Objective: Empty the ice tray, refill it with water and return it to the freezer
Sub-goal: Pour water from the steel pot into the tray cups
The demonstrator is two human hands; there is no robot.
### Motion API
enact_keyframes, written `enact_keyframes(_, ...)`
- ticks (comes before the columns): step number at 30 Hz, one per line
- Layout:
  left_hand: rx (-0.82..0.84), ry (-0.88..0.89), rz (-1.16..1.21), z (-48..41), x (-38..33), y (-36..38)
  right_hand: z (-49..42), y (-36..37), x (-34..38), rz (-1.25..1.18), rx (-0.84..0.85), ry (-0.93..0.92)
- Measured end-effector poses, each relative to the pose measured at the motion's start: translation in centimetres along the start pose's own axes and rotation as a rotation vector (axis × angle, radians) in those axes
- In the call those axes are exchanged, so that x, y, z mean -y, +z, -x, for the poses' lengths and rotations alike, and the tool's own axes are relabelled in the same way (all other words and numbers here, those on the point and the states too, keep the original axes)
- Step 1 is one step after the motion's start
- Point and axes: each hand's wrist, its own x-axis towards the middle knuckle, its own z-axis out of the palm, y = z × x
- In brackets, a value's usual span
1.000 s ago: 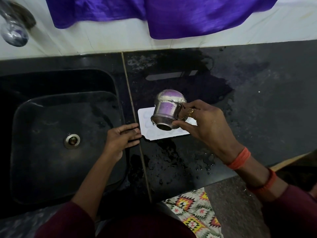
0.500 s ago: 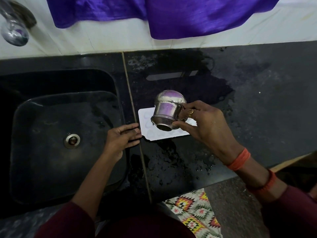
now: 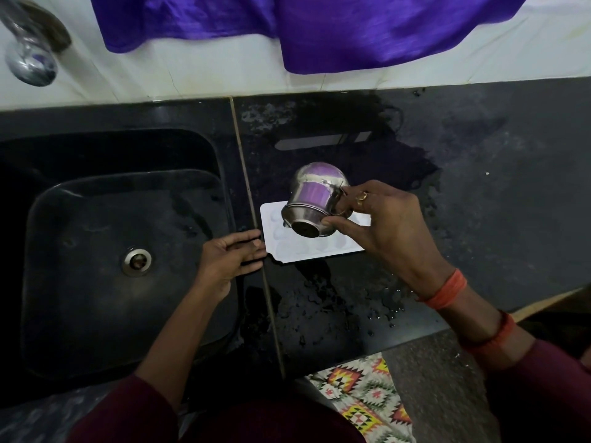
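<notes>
Head camera looks straight down on a black stone table (image 3: pixel 495 187) with a black sink (image 3: pixel 80 282) set into its left part. A white ice tray (image 3: pixel 287 247) lies flat on the table just to the right of the sink, on the far side of a thin seam line.

My right hand (image 3: pixel 383 225) has its grip closed around a small steel cup (image 3: pixel 315 199), thumb under the rim and fingers at the handle side. The cup is held above the tray, tipped over so its mouth faces down and towards me, over the tray's left half. I cannot tell whether water is leaving it. A ring (image 3: pixel 361 196) sits on one finger and orange thread bands (image 3: pixel 447 289) circle the wrist.

My left hand (image 3: pixel 230 254) rests on the table between sink and tray with a released grip, fingers stretched out flat, their tips touching the tray's left end.

Wet patches (image 3: pixel 319 298) darken the table near the tray, on both its near and far sides. The sink's round metal drain (image 3: pixel 137 262) shows in the basin. A chrome tap (image 3: pixel 30 55) is at the top left, and a purple cloth (image 3: pixel 351 30) hangs over the white wall behind. A patterned mat (image 3: pixel 367 398) lies on the floor below.
</notes>
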Motion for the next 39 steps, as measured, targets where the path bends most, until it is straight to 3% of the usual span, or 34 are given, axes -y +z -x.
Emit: enact_keyframes(39,0.012,0.002,0.002,-0.25,0.16,-0.12,-0.33,0.16,-0.18,0.123,-0.074,-0.115)
